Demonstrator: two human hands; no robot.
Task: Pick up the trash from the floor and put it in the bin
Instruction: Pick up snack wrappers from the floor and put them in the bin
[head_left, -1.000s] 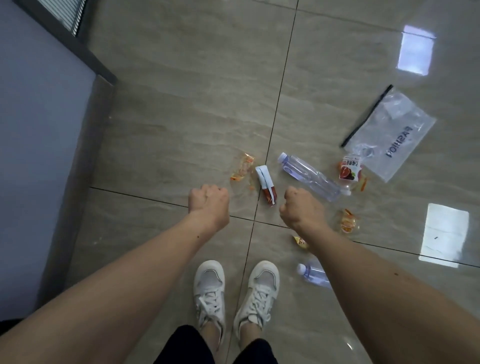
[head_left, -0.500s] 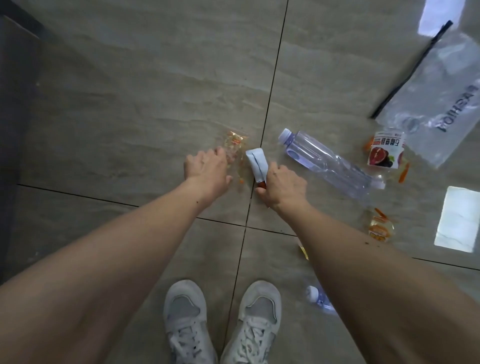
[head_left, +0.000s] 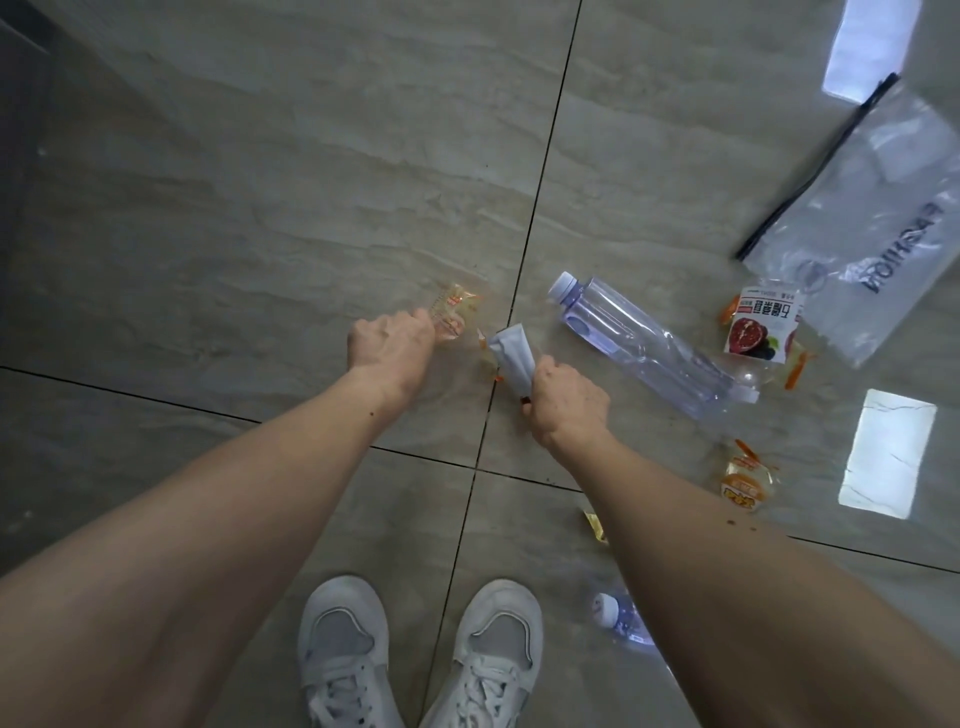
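Note:
My right hand (head_left: 569, 405) is shut on the lower end of a white tube (head_left: 511, 358), whose crimped end sticks up toward the far side. My left hand (head_left: 389, 345) has its fingertips on a clear orange snack wrapper (head_left: 452, 314) lying on the tiled floor; the fingers are curled over its near edge. A clear plastic bottle (head_left: 639, 345) lies on its side to the right of the tube. No bin is in view.
A pomegranate drink pouch (head_left: 761, 327), a clear zip bag (head_left: 883, 223), another orange wrapper (head_left: 745, 480), a small yellow wrapper (head_left: 595, 525) and a second bottle (head_left: 618, 618) partly hidden by my right arm lie on the floor. My white shoes (head_left: 415, 654) stand below.
I have bent closer to the floor. My right hand closed on the tube and tilted it up; my left hand moved from a raised fist onto the orange wrapper.

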